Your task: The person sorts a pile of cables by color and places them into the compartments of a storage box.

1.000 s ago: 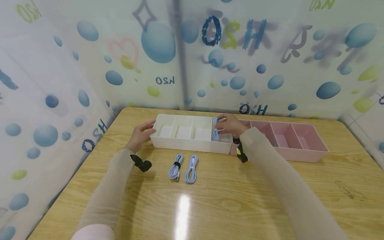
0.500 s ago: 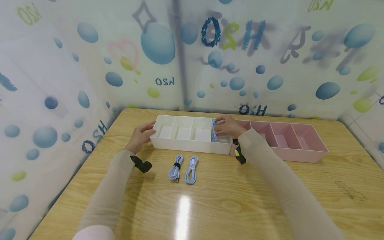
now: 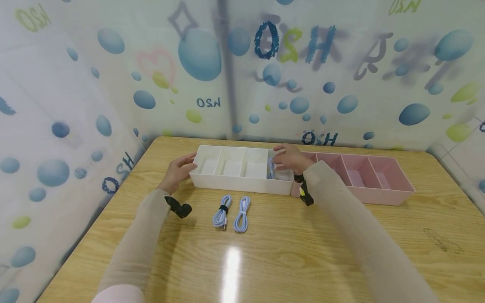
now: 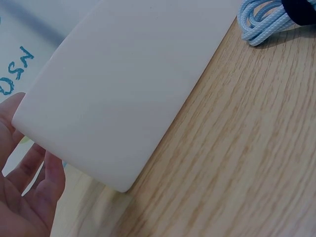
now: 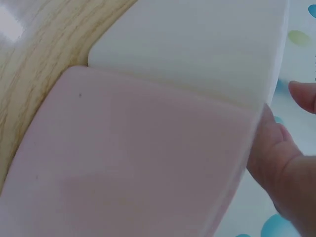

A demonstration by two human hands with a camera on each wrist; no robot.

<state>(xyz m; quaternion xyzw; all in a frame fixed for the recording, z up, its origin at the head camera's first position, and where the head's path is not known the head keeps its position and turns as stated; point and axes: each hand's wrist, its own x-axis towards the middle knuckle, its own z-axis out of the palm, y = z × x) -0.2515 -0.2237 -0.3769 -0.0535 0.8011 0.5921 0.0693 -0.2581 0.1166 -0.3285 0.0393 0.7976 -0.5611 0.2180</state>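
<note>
A white divided storage box (image 3: 242,183) stands at the back of the table. My left hand (image 3: 176,171) holds its left end; in the left wrist view a digit laps over the rim and other fingers lie at the outer wall. My right hand (image 3: 291,158) hovers at the rightmost compartment, fingers spread and holding nothing. Beside its fingertips a bundled light-blue cable (image 3: 271,168) lies in that compartment along the divider, partly hidden. In the right wrist view the thumb stands apart from the fingers. Two more coiled cables, one with a black strap (image 3: 222,212) and one (image 3: 242,214) with a pale tie, lie in front.
A pink divided box (image 3: 382,195) stands against the white box's right end, partly covered by my right arm. Behind the wooden table (image 3: 295,252) hangs a patterned curtain (image 3: 250,101). Small black devices are strapped to both wrists.
My right hand has let go of the light-blue cable, which now lies lower in the rightmost white compartment. Its fingers have opened. The left hand stays in place.
</note>
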